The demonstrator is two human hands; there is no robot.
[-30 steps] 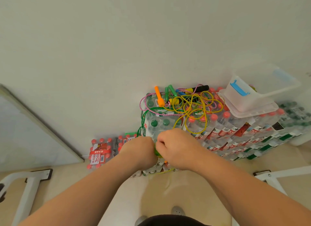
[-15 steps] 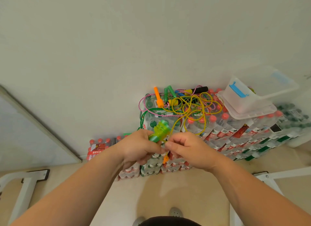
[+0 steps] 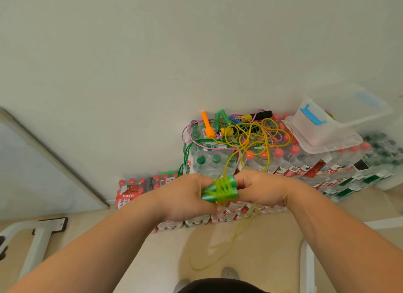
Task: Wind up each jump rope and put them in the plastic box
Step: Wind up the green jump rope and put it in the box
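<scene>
Centre frame: left hand (image 3: 185,196) and right hand (image 3: 259,189) both grip green handles (image 3: 219,189) wound with yellow-green rope (image 3: 229,247).

Red wrap labels on the low bottle packs (image 3: 130,194) by the wall are carrying white Chinese characters, standing upside down to the camera and too blurred to read with certainty. A barcode panel (image 3: 162,182) is showing on the neighbouring pack, digits illegible. A white barcode sticker (image 3: 270,141) is lying on the tall bottle stack (image 3: 209,161) among the tangled jump ropes (image 3: 246,137). Another white printed sticker (image 3: 204,131) is sitting just beside the orange rope handle (image 3: 207,125), its print too small to read. Red, white and green bottle labels (image 3: 290,170) along the stack's side are bearing print that is not resolving into words.
</scene>
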